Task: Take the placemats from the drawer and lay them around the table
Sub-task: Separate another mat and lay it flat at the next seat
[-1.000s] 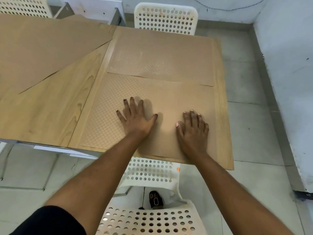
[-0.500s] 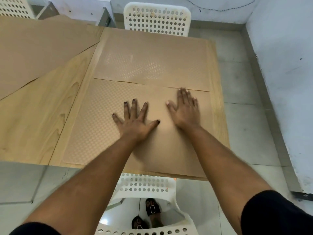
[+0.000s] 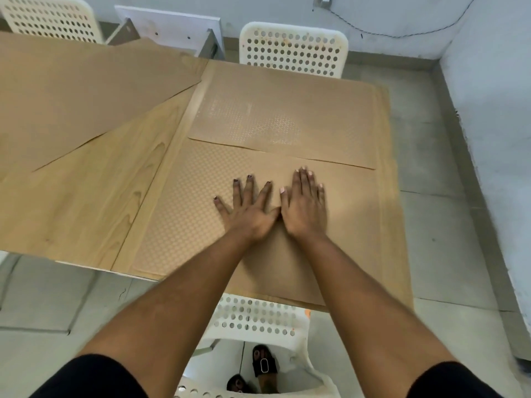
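Observation:
A tan embossed placemat (image 3: pixel 184 214) lies flat at the near right end of the wooden table (image 3: pixel 86 196). My left hand (image 3: pixel 247 209) and my right hand (image 3: pixel 304 205) press palm-down on it side by side, fingers spread, thumbs almost touching. A second tan placemat (image 3: pixel 287 116) lies just beyond it, its near edge meeting the first mat. A third placemat (image 3: pixel 80 93) lies skewed across the far left of the table. An open white drawer (image 3: pixel 169 33) shows past the table's far edge.
White perforated chairs stand at the far side (image 3: pixel 293 53), the far left (image 3: pixel 51 20) and under the near edge (image 3: pixel 258 314). A grey wall (image 3: pixel 494 110) runs close along the right. Tiled floor (image 3: pixel 448 225) lies between table and wall.
My right hand slid forward and then left across the near placemat until it rests beside my left hand. The left hand shifted slightly forward. The mat stays flat.

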